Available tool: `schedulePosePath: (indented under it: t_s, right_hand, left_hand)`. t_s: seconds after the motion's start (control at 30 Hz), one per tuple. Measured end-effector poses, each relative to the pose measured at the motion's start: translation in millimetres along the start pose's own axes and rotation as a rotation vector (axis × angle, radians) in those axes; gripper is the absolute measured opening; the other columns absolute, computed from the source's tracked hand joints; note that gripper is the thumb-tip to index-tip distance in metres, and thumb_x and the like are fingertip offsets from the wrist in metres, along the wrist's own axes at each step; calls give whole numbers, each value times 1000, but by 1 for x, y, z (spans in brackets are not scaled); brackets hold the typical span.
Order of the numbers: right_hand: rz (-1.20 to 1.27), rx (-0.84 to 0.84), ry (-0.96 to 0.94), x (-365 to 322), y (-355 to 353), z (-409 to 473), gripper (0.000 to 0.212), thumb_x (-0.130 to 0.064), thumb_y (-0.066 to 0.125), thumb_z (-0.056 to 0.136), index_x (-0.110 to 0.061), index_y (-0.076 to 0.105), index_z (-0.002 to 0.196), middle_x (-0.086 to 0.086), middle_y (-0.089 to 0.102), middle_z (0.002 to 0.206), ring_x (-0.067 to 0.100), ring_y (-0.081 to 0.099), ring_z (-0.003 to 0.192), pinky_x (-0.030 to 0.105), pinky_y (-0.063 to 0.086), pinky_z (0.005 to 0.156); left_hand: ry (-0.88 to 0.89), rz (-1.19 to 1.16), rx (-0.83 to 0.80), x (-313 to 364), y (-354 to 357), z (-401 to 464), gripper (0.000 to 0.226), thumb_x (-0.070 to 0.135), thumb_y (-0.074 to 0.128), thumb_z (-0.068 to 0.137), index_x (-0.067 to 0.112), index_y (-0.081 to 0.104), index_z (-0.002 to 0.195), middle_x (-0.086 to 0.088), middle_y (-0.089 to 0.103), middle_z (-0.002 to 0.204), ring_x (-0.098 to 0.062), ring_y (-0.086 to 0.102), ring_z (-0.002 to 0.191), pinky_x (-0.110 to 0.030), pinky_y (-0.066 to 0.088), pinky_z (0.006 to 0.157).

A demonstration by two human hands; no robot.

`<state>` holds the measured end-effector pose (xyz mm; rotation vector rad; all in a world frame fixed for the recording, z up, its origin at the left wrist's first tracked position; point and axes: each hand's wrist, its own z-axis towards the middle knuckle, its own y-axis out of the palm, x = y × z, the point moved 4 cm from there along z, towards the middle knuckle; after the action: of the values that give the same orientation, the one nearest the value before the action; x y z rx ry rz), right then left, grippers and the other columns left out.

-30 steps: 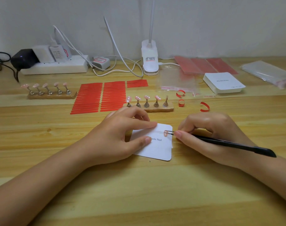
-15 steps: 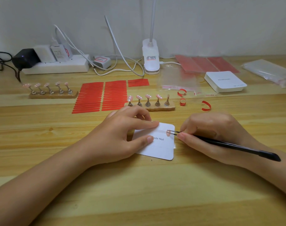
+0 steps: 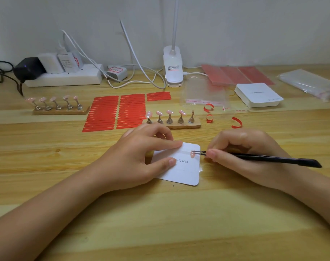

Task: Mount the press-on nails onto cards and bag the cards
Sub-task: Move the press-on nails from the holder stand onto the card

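Note:
A white card (image 3: 184,170) printed "Nail" lies on the wooden table, pinned down by my left hand (image 3: 139,155) with forefinger and thumb on its left part. My right hand (image 3: 241,147) grips black tweezers (image 3: 263,159), whose tips touch a small pink press-on nail (image 3: 192,153) near the card's upper right edge. Just behind stands a wooden nail stand (image 3: 181,126) with pink nails on most posts; its rightmost post is bare. A second stand (image 3: 60,110) with several pink nails sits at the left.
Red adhesive strip sheets (image 3: 113,113) lie behind my left hand, with peeled red curls (image 3: 236,123) to the right. A clear bag (image 3: 203,97), a stack of white cards (image 3: 258,94), more bags (image 3: 309,83), a clip lamp (image 3: 173,72) and a power strip (image 3: 62,77) line the back.
The tweezers and pink nail stay at the card's upper right edge with only a slight shift. My left hand keeps holding the card down.

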<state>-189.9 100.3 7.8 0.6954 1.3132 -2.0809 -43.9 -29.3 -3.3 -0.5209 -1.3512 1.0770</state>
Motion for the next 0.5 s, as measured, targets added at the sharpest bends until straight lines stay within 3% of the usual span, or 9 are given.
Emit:
schedulePosePath:
  t_s: [0.13,0.23,0.33,0.43,0.5]
  right_hand:
    - [-97,-8,-42,-6,0,0,18,-27,64,83,-21,60,67,-1,66,68,9,59,63,16,43,56]
    - [-121,-8,-26,-6,0,0,19,-31,61,84,-25,57,66,-2,66,68,8,58,63,17,43,55]
    - [32,10,77,-1,-2,0,21,-27,66,82,-16,61,64,3,68,68,14,62,63,25,48,57]
    - [288,133,220,1,-10,3,23,-37,68,71,-16,65,64,-1,72,69,5,66,62,14,51,60]
    - [478,232,292,7,-14,3,21,-40,66,62,-19,70,64,3,71,65,7,67,61,14,52,57]
  left_hand:
    - [0,3,6,1,-1,0,44,53,45,80,35,60,117,21,48,110,1,42,104,-36,35,96]
    - [0,19,15,2,-1,0,38,44,52,82,34,60,118,21,48,109,2,42,102,-35,34,96]
    - [10,54,28,5,-1,-2,42,47,48,82,32,61,119,18,49,108,0,42,103,-34,35,95]
    - [-8,75,51,8,-2,-3,52,54,40,78,31,61,119,17,49,107,0,41,102,-28,34,94]
    - [-15,118,52,11,-3,-4,52,55,40,76,32,62,117,17,50,106,-1,42,100,-25,34,90]
